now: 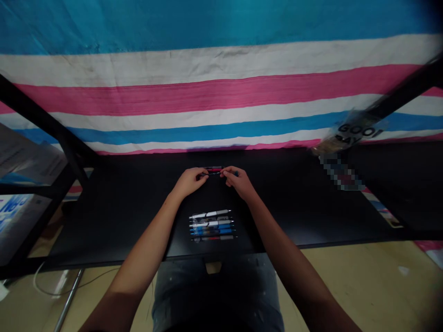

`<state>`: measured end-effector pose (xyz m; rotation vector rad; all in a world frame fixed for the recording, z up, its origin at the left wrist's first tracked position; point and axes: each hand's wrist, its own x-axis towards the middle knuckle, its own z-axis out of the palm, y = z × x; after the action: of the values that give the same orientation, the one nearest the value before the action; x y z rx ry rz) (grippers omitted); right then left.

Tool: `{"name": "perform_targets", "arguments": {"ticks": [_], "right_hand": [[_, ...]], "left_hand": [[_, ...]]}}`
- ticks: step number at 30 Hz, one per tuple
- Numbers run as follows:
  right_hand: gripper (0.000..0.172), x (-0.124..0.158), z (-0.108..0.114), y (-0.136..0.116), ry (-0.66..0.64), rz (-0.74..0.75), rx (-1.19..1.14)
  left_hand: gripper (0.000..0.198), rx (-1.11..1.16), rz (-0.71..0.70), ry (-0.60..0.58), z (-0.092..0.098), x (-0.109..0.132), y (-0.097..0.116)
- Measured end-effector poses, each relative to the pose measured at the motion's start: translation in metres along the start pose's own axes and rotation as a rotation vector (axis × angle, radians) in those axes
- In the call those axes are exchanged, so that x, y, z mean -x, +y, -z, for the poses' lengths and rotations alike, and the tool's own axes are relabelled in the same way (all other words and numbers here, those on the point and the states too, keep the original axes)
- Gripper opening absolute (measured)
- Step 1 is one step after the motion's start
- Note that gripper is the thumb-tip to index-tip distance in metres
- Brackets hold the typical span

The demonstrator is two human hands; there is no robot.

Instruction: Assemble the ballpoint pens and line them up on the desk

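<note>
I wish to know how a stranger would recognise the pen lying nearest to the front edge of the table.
On the black table, look at the group of pens near the front edge. The wanted pen lies closest to that edge; its reddish middle sets it apart from the white and blue pens beyond.

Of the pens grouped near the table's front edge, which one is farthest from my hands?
The dark pen with the reddish middle, lying closest to the front edge of the black table. The group's other pens all lie beyond it.
</note>
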<state>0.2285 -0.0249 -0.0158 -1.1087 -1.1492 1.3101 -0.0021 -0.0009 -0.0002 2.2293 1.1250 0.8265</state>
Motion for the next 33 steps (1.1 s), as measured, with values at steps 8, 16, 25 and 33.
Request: {"name": "perform_targets", "arguments": {"ticks": [8,16,25,33], "right_hand": [[0.031,0.002,-0.002,-0.007,-0.012,0.009,0.046],[0.029,0.002,-0.001,-0.004,-0.014,0.006,0.008],[0.032,0.001,0.0,-0.002,-0.017,0.01,0.038],[0.033,0.003,-0.001,-0.006,-0.02,0.001,0.046]], "left_hand": [[0.019,-0.041,-0.016,-0.002,0.002,0.0,0.002],[0.024,-0.143,-0.027,-0.022,0.004,0.001,0.007],[0.023,-0.158,0.01,-0.053,0.006,0.001,0.011],[0.021,-0.134,0.002,-0.047,0.006,0.001,0.01]]}}
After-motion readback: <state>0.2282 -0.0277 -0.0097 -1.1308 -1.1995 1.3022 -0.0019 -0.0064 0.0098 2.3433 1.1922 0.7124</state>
